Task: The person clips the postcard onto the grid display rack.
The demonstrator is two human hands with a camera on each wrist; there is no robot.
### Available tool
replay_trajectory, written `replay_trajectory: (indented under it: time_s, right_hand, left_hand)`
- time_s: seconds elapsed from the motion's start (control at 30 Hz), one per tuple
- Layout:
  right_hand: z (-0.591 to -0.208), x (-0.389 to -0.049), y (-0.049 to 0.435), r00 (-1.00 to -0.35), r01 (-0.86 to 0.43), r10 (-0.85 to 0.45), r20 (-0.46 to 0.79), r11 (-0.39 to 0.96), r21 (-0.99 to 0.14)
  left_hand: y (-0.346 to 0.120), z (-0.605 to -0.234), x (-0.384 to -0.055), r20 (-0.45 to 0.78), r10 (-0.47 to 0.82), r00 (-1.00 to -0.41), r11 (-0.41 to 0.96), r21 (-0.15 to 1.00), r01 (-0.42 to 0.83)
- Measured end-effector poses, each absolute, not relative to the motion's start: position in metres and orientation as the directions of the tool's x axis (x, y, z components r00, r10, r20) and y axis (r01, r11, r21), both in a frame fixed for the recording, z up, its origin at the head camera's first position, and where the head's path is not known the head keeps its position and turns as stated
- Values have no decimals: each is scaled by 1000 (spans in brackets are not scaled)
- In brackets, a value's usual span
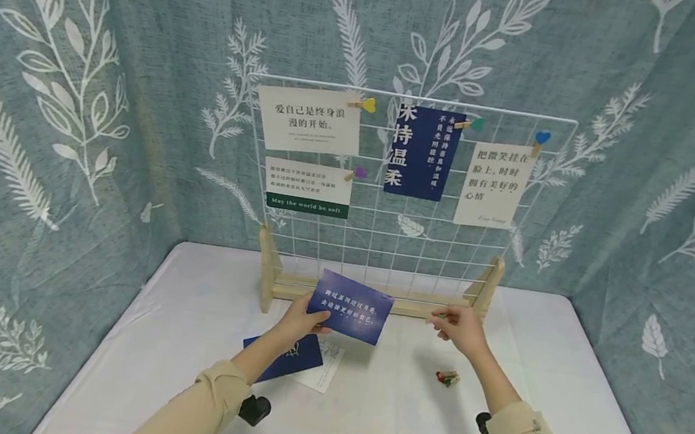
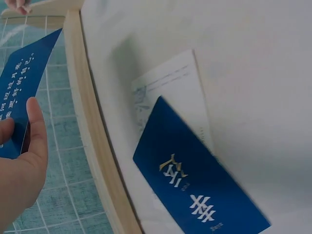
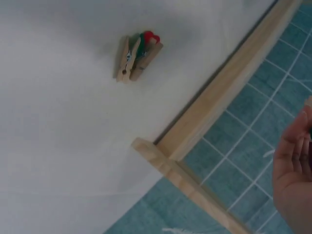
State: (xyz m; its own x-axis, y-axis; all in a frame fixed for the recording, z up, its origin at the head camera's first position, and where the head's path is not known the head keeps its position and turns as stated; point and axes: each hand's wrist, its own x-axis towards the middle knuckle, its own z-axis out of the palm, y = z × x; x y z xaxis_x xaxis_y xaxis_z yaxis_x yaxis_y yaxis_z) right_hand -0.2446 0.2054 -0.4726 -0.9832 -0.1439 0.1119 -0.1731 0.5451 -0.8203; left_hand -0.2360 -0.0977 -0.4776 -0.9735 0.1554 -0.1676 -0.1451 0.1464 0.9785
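Note:
My left hand (image 1: 298, 319) grips a blue postcard (image 1: 353, 308) with white lettering by its left edge, tilted up off the table in front of the grid. In the left wrist view the thumb lies on the card's printed face. My right hand (image 1: 466, 332) pinches a small clothespin (image 1: 442, 316) with a bit of green on it, mostly hidden by the fingers. Below that hand, wooden clothespins (image 3: 134, 58) with red and green decorations lie together on the table. Under the left forearm a dark blue card (image 2: 190, 170) overlaps a white postcard (image 2: 178, 80).
A white wire grid (image 1: 413, 245) stands in a wooden base (image 1: 369, 299) at the table's back. Several cards hang on it by heart-topped clothespins, among them a blue card (image 1: 423, 155) and a white card (image 1: 309, 122). Patterned curtains (image 1: 131, 142) surround the white table (image 1: 174, 311).

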Motion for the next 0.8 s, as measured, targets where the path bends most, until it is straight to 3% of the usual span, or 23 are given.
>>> replay_trajectory:
  time_s: [0.33, 0.67, 0.8]
  right_hand:
    - [-462, -247, 209, -979, -199, -152, 136, 555, -808]
    - [-437, -254, 209, -974, -225, -117, 195, 614, -757]
    - [-424, -256, 207, -962, -258, -115, 246, 668, -698]
  left_hand:
    - [-83, -472, -255, -164, 149, -975, 71, 985, -155]
    - [-72, -447, -252, -143, 141, -980, -13, 989, -147]
    - [-66, -447, -259, -102, 75, -992, -11, 995, -104]
